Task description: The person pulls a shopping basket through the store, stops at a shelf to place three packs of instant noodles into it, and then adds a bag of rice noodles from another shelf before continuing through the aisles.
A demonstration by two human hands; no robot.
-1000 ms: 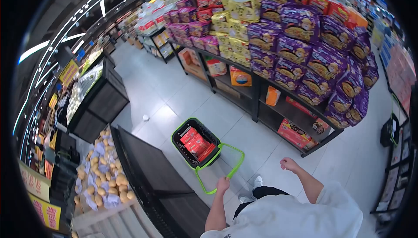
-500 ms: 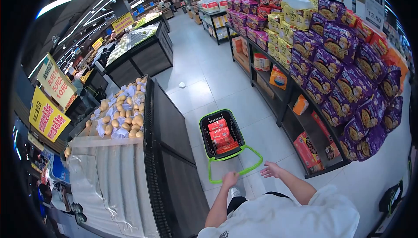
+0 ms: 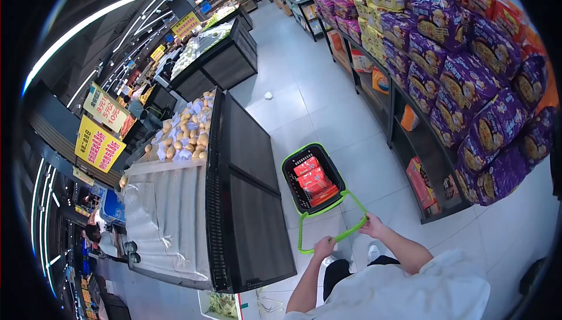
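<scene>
A black shopping basket (image 3: 289,186) with a green rim is on the tiled floor in front of me. Several red packages (image 3: 314,180) lie inside it. Its long green handle (image 3: 301,232) is swung out toward my body. My left hand (image 3: 324,247) is closed around the handle's near bar. At the handle's right corner, my right hand (image 3: 373,226) has its fingers curled on the green bar.
A dark produce stand (image 3: 252,220) with potatoes (image 3: 186,129) runs along the left. On the right, a dark shelf (image 3: 436,170) carries stacked purple noodle packs (image 3: 462,80). A small white scrap (image 3: 268,96) lies on the aisle floor. A crate of greens (image 3: 222,305) stands below the stand.
My right hand, which was open and apart from the handle, has come onto its right corner. My left hand keeps its hold. The view has shifted, bringing the greens crate into sight.
</scene>
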